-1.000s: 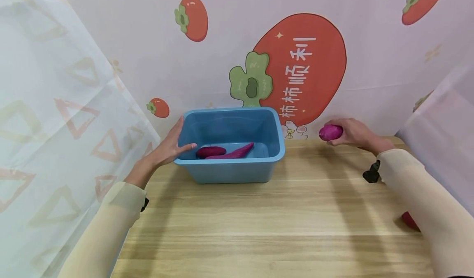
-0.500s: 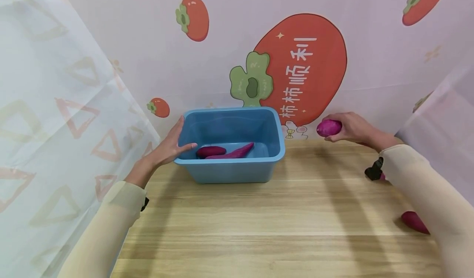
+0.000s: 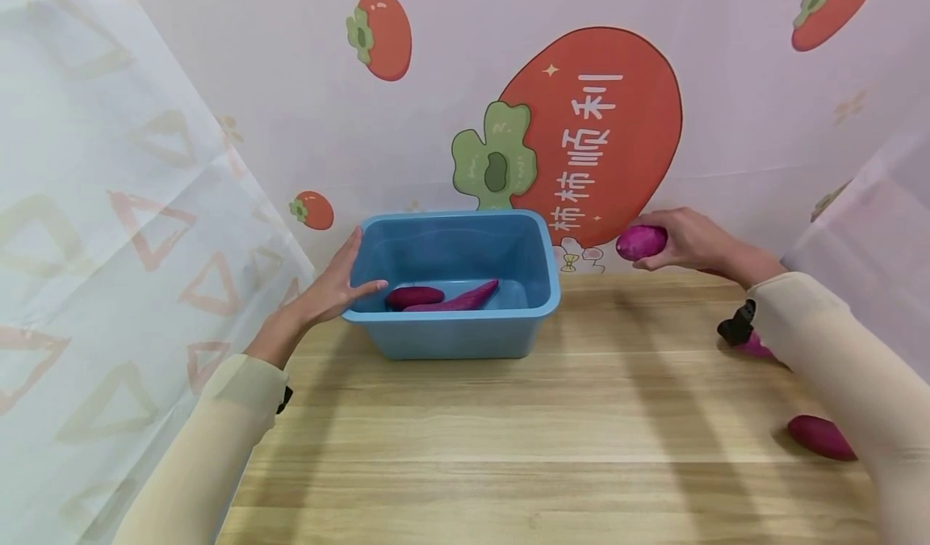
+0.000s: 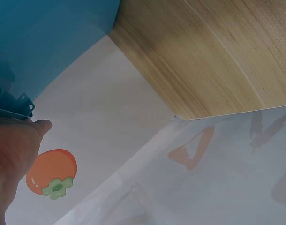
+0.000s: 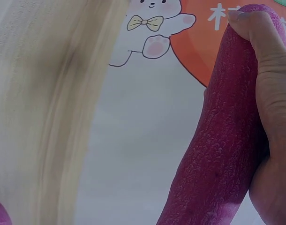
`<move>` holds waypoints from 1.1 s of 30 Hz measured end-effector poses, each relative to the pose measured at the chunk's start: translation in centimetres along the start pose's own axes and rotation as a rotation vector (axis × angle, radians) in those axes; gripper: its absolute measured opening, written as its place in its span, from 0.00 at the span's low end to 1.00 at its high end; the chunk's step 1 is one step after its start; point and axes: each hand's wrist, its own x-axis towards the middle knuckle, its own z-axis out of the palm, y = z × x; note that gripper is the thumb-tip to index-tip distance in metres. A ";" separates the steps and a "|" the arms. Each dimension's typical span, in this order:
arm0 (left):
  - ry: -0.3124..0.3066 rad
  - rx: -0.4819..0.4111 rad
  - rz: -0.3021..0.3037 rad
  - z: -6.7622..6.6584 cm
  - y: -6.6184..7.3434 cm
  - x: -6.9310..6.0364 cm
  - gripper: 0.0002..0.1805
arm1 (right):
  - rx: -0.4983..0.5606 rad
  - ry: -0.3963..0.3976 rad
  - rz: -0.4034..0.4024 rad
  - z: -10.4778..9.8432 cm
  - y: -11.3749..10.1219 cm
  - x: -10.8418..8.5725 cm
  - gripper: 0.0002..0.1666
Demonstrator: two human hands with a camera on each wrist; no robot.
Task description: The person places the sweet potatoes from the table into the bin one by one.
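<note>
Right hand [image 3: 690,238] crept 11-o'clock-ward clutching a sweet potato [image 3: 641,243]; left hand [image 3: 330,288] splayed on tub [image 3: 458,337]. Two spuds [image 3: 414,297] in, two strays [image 3: 821,438] out.

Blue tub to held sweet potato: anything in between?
Nothing: the head view shows a bare gap from tub to held sweet potato, with printed backdrop behind and table below.

Your right hand [image 3: 690,242] has risen and edged left toward the blue bin [image 3: 450,337], carrying the gripped purple sweet potato [image 3: 643,243], while a second sweet potato [image 3: 757,347] by its wrist and a third sweet potato [image 3: 821,437] closer to you show more.
</note>
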 end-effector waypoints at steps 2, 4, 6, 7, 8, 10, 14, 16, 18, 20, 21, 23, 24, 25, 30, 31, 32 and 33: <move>-0.001 -0.005 0.002 0.0 0.0 0.0 0.62 | -0.006 0.003 -0.009 -0.2 -0.1 0.1 0.36; -0.002 -0.004 0.004 0.0 0.0 0.0 0.62 | -0.008 0.001 -0.018 -0.5 -0.3 0.3 0.36; -0.003 -0.001 0.006 0.0 0.0 0.0 0.62 | -0.010 0.003 -0.030 -0.7 -0.4 0.5 0.36; -0.004 0.000 0.006 0.0 0.0 0.0 0.62 | -0.012 0.006 -0.035 -0.9 -0.4 0.7 0.36; -0.005 0.001 0.005 0.0 0.0 0.0 0.62 | -0.013 0.008 -0.041 -1.0 -0.5 0.8 0.36; -0.005 0.001 0.003 -0.1 0.0 0.0 0.62 | -0.014 0.013 -0.051 -1.3 -0.6 1.0 0.36; -0.005 -0.002 0.001 -0.1 0.0 0.0 0.62 | -0.020 0.018 -0.064 -1.8 -0.9 1.4 0.37; -0.005 -0.001 0.001 -0.1 0.0 0.0 0.62 | -0.021 0.016 -0.069 -2.0 -1.2 1.6 0.37; -0.005 0.001 0.004 -0.1 0.0 0.0 0.62 | -0.019 0.011 -0.073 -2.2 -1.4 1.8 0.37; -0.005 0.003 0.006 -0.1 0.0 0.0 0.62 | -0.016 0.005 -0.082 -2.4 -1.7 2.0 0.37; -0.005 0.003 0.007 -0.2 0.0 0.0 0.62 | -0.015 0.004 -0.085 -2.5 -1.9 2.2 0.37; -0.006 0.005 0.006 -0.2 0.0 0.0 0.62 | -0.015 0.005 -0.102 -2.6 -2.2 2.5 0.37; -0.007 0.005 0.006 -0.2 0.0 0.0 0.62 | -0.015 0.007 -0.113 -2.7 -2.3 2.7 0.36; -0.007 0.004 0.005 -0.2 0.0 0.0 0.62 | -0.013 0.011 -0.126 -2.8 -2.5 2.9 0.36; -0.007 0.004 -0.001 -0.2 0.1 -0.1 0.62 | 0.007 0.024 -0.195 -2.9 -3.3 3.9 0.38; -0.006 0.004 -0.002 -0.1 0.1 -0.1 0.62 | 0.014 0.021 -0.200 -2.9 -3.5 4.0 0.38; -0.006 0.005 -0.002 -0.1 0.1 -0.1 0.62 | 0.015 0.018 -0.198 -2.9 -3.7 4.1 0.38; -0.006 0.005 -0.002 -0.1 0.1 -0.1 0.62 | 0.018 0.014 -0.193 -2.9 -3.9 4.3 0.38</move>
